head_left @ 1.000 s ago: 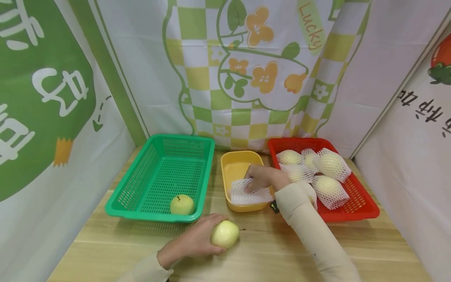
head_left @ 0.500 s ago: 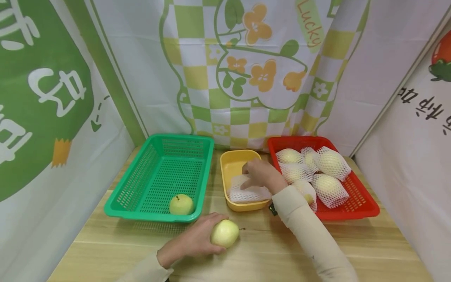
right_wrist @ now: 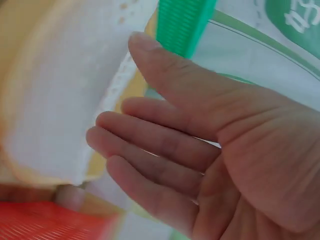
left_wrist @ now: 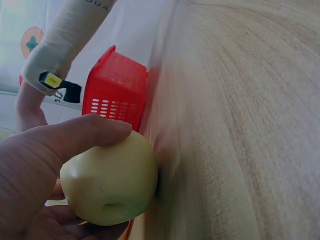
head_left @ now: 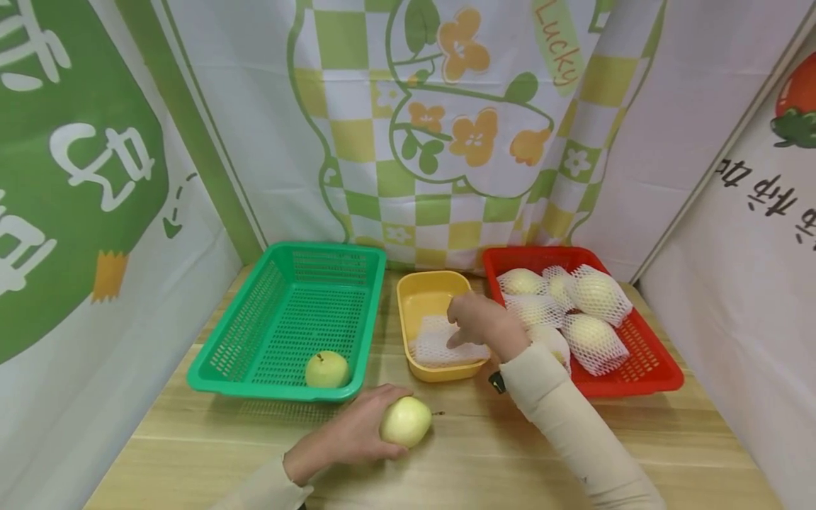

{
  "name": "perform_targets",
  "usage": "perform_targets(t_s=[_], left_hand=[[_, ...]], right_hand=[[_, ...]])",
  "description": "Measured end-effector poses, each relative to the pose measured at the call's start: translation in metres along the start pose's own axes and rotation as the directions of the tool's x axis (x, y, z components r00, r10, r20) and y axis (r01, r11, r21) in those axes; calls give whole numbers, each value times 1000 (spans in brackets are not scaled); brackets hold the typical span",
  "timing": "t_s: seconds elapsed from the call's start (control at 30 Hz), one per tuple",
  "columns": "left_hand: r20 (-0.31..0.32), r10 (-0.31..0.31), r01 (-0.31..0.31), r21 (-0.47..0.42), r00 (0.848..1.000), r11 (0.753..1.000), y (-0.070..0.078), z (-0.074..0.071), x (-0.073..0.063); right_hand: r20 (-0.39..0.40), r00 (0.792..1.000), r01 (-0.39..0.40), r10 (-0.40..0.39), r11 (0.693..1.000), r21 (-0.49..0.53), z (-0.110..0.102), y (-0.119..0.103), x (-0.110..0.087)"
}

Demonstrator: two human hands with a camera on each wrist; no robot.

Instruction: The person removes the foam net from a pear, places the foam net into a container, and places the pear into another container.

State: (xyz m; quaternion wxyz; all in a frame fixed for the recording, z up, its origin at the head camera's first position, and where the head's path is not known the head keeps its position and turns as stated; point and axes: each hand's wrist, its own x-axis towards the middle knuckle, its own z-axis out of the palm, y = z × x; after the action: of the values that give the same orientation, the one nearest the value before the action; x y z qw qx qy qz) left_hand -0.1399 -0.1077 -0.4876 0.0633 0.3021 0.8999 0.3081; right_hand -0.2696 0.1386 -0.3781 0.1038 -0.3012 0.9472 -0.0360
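My left hand [head_left: 360,431] grips a pale yellow-green pear [head_left: 406,422] low over the table, in front of the green basket. In the left wrist view the thumb lies over the top of the pear [left_wrist: 112,182], with fingers under it. Over the right side of a yellow bin [head_left: 426,301] hovers my right hand [head_left: 489,326]. White foam fruit nets [head_left: 440,343] lie in that bin, just below the fingertips. Seen from the right wrist, the right hand [right_wrist: 200,150] has nothing in it; its fingers are loosely extended, thumb apart, beside the blurred nets [right_wrist: 60,95].
The green basket [head_left: 287,390] on the left holds one bare pear [head_left: 327,370]. On the right a red basket [head_left: 637,384] contains several netted pears [head_left: 594,334]. A patterned curtain [head_left: 446,177] hangs behind, and fabric walls close in both sides of the wooden table [head_left: 191,453].
My right hand has lifted from the foam nets and shifted slightly right, its fingers loosening off them. The left hand keeps its grip on the pear in the same place.
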Motion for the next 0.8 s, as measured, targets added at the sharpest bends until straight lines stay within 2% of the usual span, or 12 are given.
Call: perform_targets(t_s=[0.13,0.33,0.5,0.63,0.8], left_hand=[[-4,3,-3,1,1000,1000,0,0,0],[-2,13,-13,9,1000,1000,1,0,1],[9,-1,1,12,1000,1000,1,-1,1],[22,-8,8,9,1000,1000,1,-3,2],[41,11,-13,33,999,999,3,-4,4]], right_hand=[[12,1000,11,-11,1000,-8,21,3,7],[2,1000,20,-20,999,39,47,10,18],[-20,997,70,-71,997,-31,61,9,23],[-16,999,48,-49,997,-52,61,4,23],[8,1000,7,-7,1000,-15,41,-2,13]])
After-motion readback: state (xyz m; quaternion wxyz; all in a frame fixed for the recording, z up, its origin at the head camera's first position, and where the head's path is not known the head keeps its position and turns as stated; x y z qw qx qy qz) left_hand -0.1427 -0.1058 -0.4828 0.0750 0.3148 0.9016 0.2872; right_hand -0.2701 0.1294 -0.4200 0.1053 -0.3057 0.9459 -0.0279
